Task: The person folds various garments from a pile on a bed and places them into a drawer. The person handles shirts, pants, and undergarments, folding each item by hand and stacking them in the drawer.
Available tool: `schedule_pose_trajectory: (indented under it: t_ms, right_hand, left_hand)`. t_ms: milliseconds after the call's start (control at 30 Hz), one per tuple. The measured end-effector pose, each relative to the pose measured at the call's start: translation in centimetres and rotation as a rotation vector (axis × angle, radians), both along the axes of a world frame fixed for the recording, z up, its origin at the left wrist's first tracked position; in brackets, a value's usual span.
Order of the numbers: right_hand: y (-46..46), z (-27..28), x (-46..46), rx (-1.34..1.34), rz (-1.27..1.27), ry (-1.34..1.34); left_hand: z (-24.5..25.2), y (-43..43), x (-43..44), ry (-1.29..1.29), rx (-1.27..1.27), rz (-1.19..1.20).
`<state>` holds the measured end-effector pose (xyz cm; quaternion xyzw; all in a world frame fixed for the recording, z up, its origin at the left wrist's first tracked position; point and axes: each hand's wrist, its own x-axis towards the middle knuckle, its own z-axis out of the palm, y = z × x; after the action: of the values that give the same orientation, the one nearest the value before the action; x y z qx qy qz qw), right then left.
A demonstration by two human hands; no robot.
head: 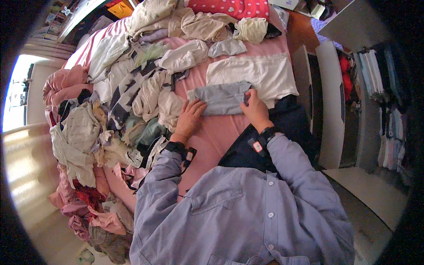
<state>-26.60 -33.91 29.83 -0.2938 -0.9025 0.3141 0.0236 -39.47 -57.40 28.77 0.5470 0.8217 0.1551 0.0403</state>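
Observation:
A folded grey-blue garment [220,98] lies flat on the pink bed sheet [215,132] in front of me. My right hand [256,107] pinches its right end between thumb and fingers. Against its lower left corner rests my left hand [192,116], palm down, fingers on the edge of the cloth. Just beyond the grey-blue garment, and partly under it, a white garment [251,73] is spread out. Both wrists wear dark bands.
Heaped clothes cover the bed's left side, among them a white knit top [81,127] and a black-and-white garment [124,96]. A red polka-dot cloth [232,8] lies at the far end. Open wardrobe doors [329,106] and hanging clothes [371,73] stand at right.

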Motion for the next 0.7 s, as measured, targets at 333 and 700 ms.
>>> schedule_pose_trajectory:
  t_ms: [333, 700]
  right_hand:
    - [1.3, 1.6, -1.0, 0.332, 0.550, 0.098]
    - [3.9, 0.6, -5.2, 0.079, 0.182, 0.091]
  left_hand:
    - [1.4, 1.1, -4.1, -0.509, 0.052, 0.312]
    - [1.2, 4.9, -2.7, 0.271, 0.036, 0.286]
